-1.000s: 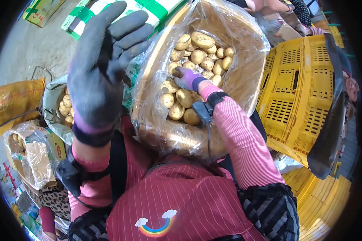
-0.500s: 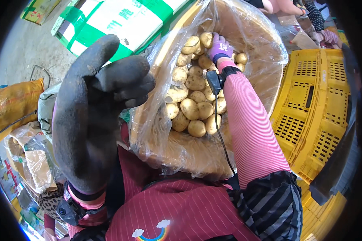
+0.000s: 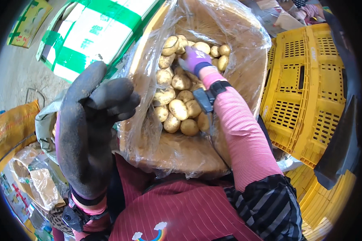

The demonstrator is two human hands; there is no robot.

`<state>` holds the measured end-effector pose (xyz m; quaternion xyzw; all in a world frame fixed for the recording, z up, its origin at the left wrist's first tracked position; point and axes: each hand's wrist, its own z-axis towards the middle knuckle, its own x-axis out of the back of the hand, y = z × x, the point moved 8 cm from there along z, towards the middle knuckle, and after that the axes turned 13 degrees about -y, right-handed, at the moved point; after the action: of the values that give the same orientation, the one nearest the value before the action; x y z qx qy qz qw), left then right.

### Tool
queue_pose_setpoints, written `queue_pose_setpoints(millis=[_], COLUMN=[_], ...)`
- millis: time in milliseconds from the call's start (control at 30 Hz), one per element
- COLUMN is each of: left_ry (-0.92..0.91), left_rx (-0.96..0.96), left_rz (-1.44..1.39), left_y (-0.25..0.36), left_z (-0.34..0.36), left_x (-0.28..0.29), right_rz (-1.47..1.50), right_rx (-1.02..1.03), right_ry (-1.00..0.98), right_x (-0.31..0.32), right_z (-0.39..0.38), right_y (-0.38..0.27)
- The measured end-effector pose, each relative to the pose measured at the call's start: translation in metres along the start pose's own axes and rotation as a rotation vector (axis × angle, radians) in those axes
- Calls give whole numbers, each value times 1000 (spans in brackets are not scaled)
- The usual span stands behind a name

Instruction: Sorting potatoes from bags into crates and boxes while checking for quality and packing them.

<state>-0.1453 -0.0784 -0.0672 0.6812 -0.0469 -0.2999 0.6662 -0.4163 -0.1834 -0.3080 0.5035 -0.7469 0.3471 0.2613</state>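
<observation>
My left hand (image 3: 94,132), in a dark grey coated glove, is raised left of the plastic-lined container (image 3: 173,154). Its fingers curl loosely, apart from one another, and nothing shows between them. My right hand (image 3: 196,60), in a purple glove, reaches down into the pile of potatoes (image 3: 178,109). Its fingertips are among the potatoes at the far side, partly hidden and smeared, so I cannot tell whether one is gripped. The potatoes are pale yellow with some dirt. Clear plastic film (image 3: 140,108) lines the brown container and hangs over its rim.
Yellow perforated crates (image 3: 289,90) stand close on the right, with a dark sheet (image 3: 338,148) beside them. A white box with green tape (image 3: 96,32) is at the far left. An orange sack (image 3: 13,128) and a cardboard box with plastic (image 3: 42,182) lie left.
My right hand has shifted left and nearer over the potatoes, uncovering several at the far right of the pile. My left hand keeps its curled pose. The whole view has shifted somewhat.
</observation>
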Motion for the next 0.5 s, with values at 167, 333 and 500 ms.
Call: queue_pose_setpoints(millis=[167,333,500], left_ry=[-42,73,71], left_rx=[42,51,57], left_rz=[153,22,13], left_y=[-4,-2,2], left_z=[8,4,1], left_x=[-7,-3,0], right_rz=[-191,-225,97], right_rx=[151,41,-74], right_ry=[390,388,229], right_x=[-11,-3,-25], right_z=[42,58,37], right_y=[-31,-36,1])
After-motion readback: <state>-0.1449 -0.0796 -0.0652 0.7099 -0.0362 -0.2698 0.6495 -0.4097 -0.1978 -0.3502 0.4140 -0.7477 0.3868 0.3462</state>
